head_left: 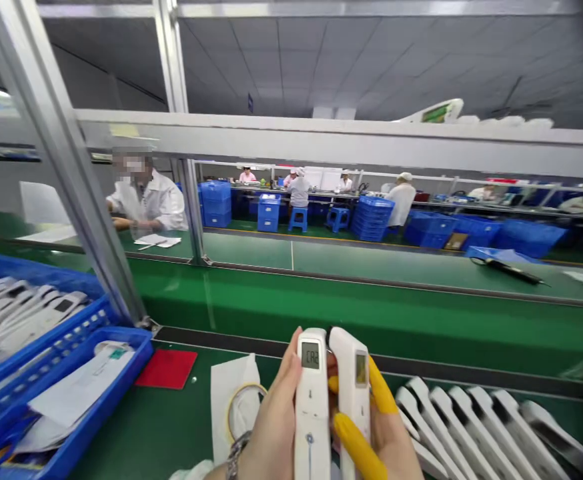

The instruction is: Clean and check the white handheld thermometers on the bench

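Side by side in front of me are two white handheld infrared thermometers. My left hand (274, 417), with a bracelet at its wrist, is closed around the left thermometer (312, 400), whose lit screen shows characters like "CA2". My right hand (392, 437), with yellow finger covers on some fingers, grips the right thermometer (352, 373). That one's screen faces slightly away and its reading is not legible. The thermometers' upper ends are close together; whether they touch I cannot tell. Their lower ends run out of view. Near my right hand lies a row of several more white thermometers (476, 427).
A roll of tape (231, 417) and white paper lie beside my left hand. Farther left are a red card (167, 370), a blue tray (141, 347) with papers and a blue basket (36, 263) of thermometers. A metal post (79, 160) rises there. A co-worker (164, 200) sits across the line.
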The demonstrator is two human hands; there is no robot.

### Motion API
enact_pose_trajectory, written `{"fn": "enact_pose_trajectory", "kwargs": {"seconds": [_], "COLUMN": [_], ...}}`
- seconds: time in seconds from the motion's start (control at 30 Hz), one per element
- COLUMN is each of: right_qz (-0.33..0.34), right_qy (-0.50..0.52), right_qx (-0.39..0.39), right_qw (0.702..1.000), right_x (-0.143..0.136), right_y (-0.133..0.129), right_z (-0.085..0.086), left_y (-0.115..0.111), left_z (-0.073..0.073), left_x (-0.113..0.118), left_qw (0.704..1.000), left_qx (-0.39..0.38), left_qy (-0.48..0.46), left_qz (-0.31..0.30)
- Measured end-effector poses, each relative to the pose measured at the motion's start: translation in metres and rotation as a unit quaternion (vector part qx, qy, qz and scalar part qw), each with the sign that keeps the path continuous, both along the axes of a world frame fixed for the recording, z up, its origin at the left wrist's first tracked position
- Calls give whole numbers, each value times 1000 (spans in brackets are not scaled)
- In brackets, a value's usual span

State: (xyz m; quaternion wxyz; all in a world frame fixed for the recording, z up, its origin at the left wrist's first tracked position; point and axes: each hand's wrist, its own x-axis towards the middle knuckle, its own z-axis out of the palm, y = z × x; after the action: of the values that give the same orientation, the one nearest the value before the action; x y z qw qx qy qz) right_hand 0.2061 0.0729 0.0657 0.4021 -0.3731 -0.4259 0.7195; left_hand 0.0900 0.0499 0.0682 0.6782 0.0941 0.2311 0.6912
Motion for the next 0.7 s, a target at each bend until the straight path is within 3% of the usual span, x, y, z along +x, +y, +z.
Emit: {"fn": "enact_pose_trajectory", "kwargs": {"seconds": [0.1, 0.2, 0.47, 0.7], "right_qz": [-36, -42, -62, -52], "right_qy": [-69, -61, 16, 54], "right_qx": [67, 94, -51, -72], "right_qw": [995, 993, 997, 995], "right_x": [0, 2, 6, 20], "right_y": [2, -1, -17, -8], "right_z": [-1, -6, -18, -46], "left_y": [-6, -10, -8, -7], "left_z": [0, 1, 5, 4], "left_x": [4, 6, 4, 3], "left_qw": [999, 997, 998, 998], "left_qx": [-8, -14, -20, -12], "left_qy": [24, 45, 34, 44], "left_qz": [34, 54, 39, 35]}}
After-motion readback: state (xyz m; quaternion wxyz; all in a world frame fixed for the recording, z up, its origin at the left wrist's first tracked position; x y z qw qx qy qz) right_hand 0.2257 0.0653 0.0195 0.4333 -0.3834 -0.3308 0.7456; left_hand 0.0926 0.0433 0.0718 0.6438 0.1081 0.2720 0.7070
